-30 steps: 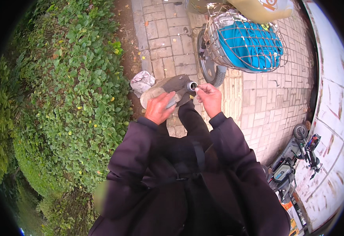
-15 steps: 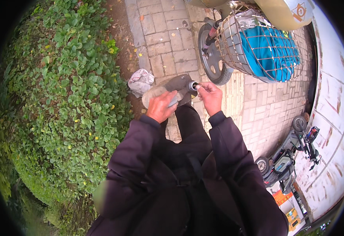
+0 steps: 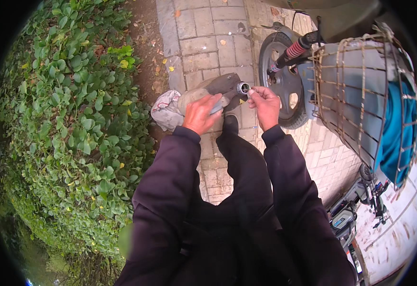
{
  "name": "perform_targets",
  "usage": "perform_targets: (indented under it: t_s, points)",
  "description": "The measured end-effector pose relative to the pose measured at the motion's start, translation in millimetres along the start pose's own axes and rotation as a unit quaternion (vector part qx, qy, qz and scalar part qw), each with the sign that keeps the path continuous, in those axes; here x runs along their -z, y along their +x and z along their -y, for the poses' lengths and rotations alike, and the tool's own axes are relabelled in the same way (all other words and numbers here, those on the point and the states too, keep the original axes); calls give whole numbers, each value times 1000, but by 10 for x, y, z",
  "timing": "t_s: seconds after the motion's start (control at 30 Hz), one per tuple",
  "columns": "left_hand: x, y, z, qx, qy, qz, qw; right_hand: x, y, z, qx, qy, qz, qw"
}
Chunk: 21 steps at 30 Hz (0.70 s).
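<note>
My left hand is closed round a grey handle-like piece. A short round metal ring with a dark inside sits just beyond it; whether the two are joined I cannot tell. At the ring's right edge my right hand pinches with thumb and forefinger; what lies between the fingertips is too small to make out. Behind my left hand, a beige and dark grey cloth-like thing lies over the paving. Beside it on the left is a crumpled whitish bag or cloth.
A leafy green hedge runs along the left. At the right stand a wheel with a red spring shock and a rusty wire basket holding blue cloth. Another parked scooter stands farther back by a whitish panel.
My view has shifted, so the wheel and basket look nearer and farther right. Both hands stay at the metal ring; the right fingertips now sit at its right edge.
</note>
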<state>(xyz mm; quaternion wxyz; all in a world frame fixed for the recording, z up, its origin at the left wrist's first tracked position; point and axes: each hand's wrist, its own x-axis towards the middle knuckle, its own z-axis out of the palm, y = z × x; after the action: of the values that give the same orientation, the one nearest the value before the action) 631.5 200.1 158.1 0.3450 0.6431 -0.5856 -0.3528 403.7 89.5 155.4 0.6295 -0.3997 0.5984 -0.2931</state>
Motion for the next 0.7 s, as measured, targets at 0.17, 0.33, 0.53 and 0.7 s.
perform_targets:
  t_s: [0.17, 0.33, 0.53, 0.7]
  points:
    - [-394, 407, 790, -11, -5, -21, 1000, -62, 788, -495, 5, -9, 13, 1000]
    - [-442, 806, 1130, -49, -20, 45, 998, -39, 1148, -678, 53, -61, 30, 996]
    - [-469, 1170, 1296, -111, 32, 117, 986, 134, 1344, -825, 89, -101, 34, 990]
    - [-629, 1295, 1367, -150, 5, 118, 982, 314, 1368, -994, 197, -223, -15, 954]
